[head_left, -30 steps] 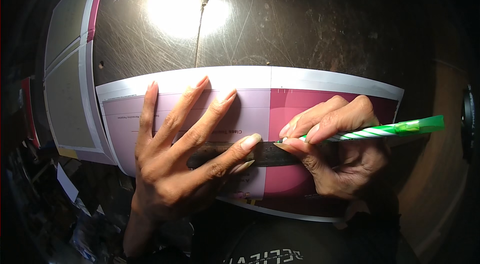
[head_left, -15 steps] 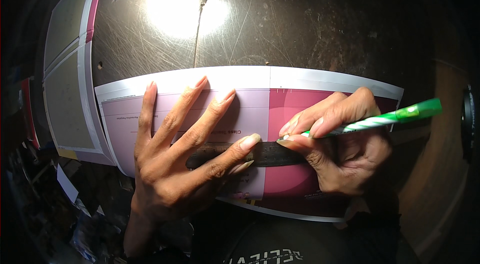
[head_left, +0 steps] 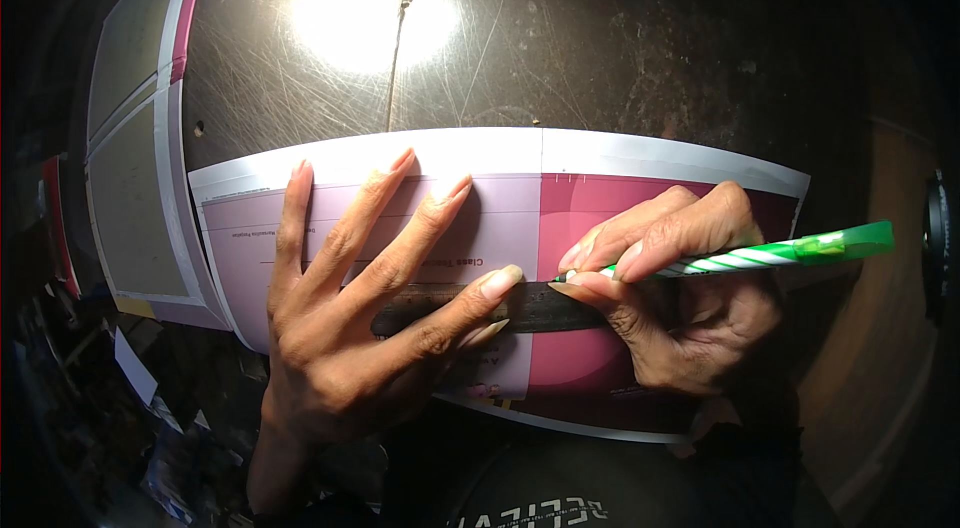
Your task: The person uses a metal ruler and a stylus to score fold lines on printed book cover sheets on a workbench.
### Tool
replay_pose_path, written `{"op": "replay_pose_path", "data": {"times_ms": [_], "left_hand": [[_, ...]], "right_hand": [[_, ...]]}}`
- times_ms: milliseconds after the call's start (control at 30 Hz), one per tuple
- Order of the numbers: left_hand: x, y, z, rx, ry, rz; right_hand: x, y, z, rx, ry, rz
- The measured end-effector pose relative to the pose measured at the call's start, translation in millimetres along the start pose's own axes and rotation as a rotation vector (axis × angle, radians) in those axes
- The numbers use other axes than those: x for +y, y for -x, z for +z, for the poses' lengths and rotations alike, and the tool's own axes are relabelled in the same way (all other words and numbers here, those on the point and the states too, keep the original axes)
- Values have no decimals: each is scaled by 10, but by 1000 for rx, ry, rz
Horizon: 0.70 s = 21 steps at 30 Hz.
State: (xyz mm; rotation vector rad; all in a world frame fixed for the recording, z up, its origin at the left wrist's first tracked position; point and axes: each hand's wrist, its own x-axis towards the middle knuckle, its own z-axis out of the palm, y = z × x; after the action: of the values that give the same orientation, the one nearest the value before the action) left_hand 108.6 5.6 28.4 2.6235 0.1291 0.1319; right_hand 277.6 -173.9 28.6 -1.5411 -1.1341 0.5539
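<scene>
The right hand's (head_left: 690, 293) thumb and fingers are pinched round a green-and-white pen (head_left: 785, 252), its tip down at the far edge of a dark ruler (head_left: 560, 313), just right of where pale pink meets deep pink. The left hand (head_left: 345, 328) is spread flat, fingertips pressing the printed sheet (head_left: 650, 158), thumb lying across the ruler. So the ruler sits under that thumb and reaches right to the pen fingers. Beneath it all, the sheet shows a white margin along its far side. Beyond, the scratched dark table (head_left: 640, 48) glares under a light; to the left lies a grey-panelled cover (head_left: 135, 198) beside the sheet.
</scene>
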Motion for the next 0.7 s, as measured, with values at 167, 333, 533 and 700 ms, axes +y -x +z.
{"op": "replay_pose_path", "data": {"times_ms": [167,333,533,700], "left_hand": [[18,-12,-38,-10,-21,4],[23,-33,-16,-3,-20,-7],[-2,-35,23,37,-25,11],[-75,34,42,147,87,68]], "right_hand": [[-65,12,22,28,52,-7],[-157,-39,35,-30,158,6],[-100,-49,-87,57,-151,224],[-431,48,-735,187,-369,54]]}}
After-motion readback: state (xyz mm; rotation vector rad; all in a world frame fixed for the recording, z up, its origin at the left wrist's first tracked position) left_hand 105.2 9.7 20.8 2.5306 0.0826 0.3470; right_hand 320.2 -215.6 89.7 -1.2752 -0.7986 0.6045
